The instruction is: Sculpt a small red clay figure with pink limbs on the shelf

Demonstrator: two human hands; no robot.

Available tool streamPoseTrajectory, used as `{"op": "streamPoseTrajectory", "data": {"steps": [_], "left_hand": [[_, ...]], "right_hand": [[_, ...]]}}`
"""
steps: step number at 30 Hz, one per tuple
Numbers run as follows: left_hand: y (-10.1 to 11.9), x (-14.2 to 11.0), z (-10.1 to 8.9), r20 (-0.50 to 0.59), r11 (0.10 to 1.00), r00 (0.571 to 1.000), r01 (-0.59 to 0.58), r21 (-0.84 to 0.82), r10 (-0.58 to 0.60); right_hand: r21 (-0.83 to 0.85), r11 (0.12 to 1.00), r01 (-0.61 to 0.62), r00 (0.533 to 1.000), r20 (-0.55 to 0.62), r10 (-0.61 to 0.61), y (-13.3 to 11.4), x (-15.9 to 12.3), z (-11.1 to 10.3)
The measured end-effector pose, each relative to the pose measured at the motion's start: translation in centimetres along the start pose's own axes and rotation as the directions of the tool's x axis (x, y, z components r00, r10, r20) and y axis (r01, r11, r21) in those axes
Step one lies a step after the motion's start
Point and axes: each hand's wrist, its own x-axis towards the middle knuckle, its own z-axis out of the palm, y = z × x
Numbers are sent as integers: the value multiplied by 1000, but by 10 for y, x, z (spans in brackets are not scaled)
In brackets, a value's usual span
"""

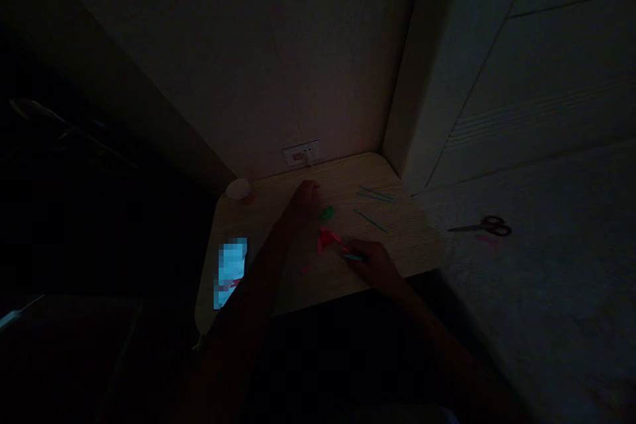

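The light is very dim. My right hand point(371, 261) is closed in a pinch at the table's front right, around a small thin light-blue stick point(354, 256); its exact kind is unclear. Just left of those fingertips lies a red and pink piece point(326, 237) with petal-like parts, its material too dark to make out. A crumpled green piece point(327, 212) is right behind it. My left hand point(304, 204) rests on the tabletop left of the green piece, its fingers lost in shadow. A small pink scrap point(307, 267) lies nearer the front.
Several thin teal sticks point(376, 195) lie on the wooden table point(417, 238), toward the right. A lit phone point(231, 273) is at the left, with a pale round container point(239, 189) behind it. Scissors point(479, 226) lie off the table to the right. A wall socket point(301, 154) is behind.
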Motion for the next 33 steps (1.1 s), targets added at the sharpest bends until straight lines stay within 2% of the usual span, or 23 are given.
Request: {"op": "streamPoseTrajectory", "data": {"steps": [7, 9, 11, 13, 15, 19, 21, 23, 28, 33], "left_hand": [[6, -5, 1, -261, 987, 964, 14, -163, -57], [12, -3, 4, -360, 951, 921, 33, -309, -149], [19, 2, 6, -407, 865, 864, 63, -498, -297], [26, 6, 6, -371, 776, 834, 102, -623, -408], [32, 7, 4, -288, 707, 833, 163, -688, -472], [38, 2, -2, -66, 597, 890, 246, -763, -452], [39, -3, -3, 0, 554, 909, 253, -793, -416], [39, -7, -4, -10, 548, 916, 230, -804, -400], [34, -13, -5, -128, 635, 920, 149, -758, -369], [34, -14, -4, -86, 636, 935, 164, -754, -344]], "right_hand": [[15, 1000, 12, 1000, 0, -12, -1, 0, 0], [5, 1000, 13, 1000, 5, -13, 0, 0, 0], [-2, 1000, 9, 1000, 3, -9, 1, 0, 1], [-3, 1000, 9, 1000, -2, -9, 1, 0, 2], [-2, 1000, 11, 1000, -7, -11, 1, 0, 2], [-10, 1000, 8, 1000, 1, -8, 0, 0, 1], [-7, 1000, 8, 1000, 9, -8, -1, 0, 0], [1, 1000, 4, 1000, 7, -4, -1, 0, 0], [-6, 1000, -3, 1000, 1, 3, 0, 0, 1], [-4, 1000, 4, 1000, 12, -4, 1, 0, 0]]}}
